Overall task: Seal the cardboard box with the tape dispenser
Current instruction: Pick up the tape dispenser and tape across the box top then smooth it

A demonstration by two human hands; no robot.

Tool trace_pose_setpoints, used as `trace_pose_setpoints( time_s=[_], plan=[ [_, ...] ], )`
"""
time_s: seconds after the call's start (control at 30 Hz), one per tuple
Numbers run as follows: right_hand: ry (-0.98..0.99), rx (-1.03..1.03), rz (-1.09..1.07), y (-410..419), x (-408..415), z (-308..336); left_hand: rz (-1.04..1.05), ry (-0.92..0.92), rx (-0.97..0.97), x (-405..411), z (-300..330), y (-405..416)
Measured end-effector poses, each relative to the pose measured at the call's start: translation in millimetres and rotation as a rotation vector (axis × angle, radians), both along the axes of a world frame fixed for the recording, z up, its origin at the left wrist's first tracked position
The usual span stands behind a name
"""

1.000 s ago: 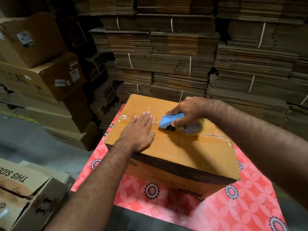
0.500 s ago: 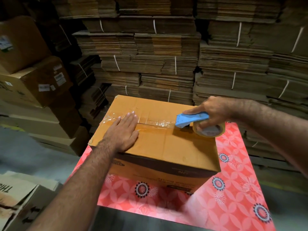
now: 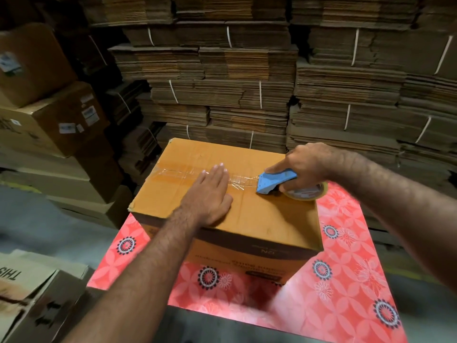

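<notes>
Your box is closed on top with tape partly run; the dispenser sits at its right edge.

You have an orange-brown cardboard box standing upright on a red flower-patterned surface, top flaps folded shut, dark printed band across its near side. A strip of clear tape, wrinkled in places, runs along the centre seam from the left edge toward the right. The blue tape dispenser rests nose-down on the top at the end of that strip, its roll of tape overhanging the box's right edge.
</notes>
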State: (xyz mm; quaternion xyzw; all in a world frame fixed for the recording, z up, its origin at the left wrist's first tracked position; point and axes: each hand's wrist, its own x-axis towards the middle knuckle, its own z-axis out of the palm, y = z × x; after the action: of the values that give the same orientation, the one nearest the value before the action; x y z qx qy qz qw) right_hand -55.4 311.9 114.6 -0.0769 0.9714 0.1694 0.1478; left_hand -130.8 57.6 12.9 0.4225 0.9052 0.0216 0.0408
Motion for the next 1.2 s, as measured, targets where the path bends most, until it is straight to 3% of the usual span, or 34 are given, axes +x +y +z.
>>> trace_pose_setpoints(
  time_s=[0.3,0.73,0.93,1.2],
  plan=[
    [-0.011,0.067,-0.054,-7,-5,-1,-0.091,-0.018,0.01,33,-11,39],
    [-0.038,-0.133,0.003,41,36,13,-0.095,-0.002,-0.05,32,-16,37],
    [-0.076,-0.085,-0.075,84,84,5,-0.089,-0.007,-0.093,31,-15,40],
    [-0.035,-0.051,-0.063,90,79,-13,-0.103,-0.026,-0.052,34,-9,51]
  ],
)
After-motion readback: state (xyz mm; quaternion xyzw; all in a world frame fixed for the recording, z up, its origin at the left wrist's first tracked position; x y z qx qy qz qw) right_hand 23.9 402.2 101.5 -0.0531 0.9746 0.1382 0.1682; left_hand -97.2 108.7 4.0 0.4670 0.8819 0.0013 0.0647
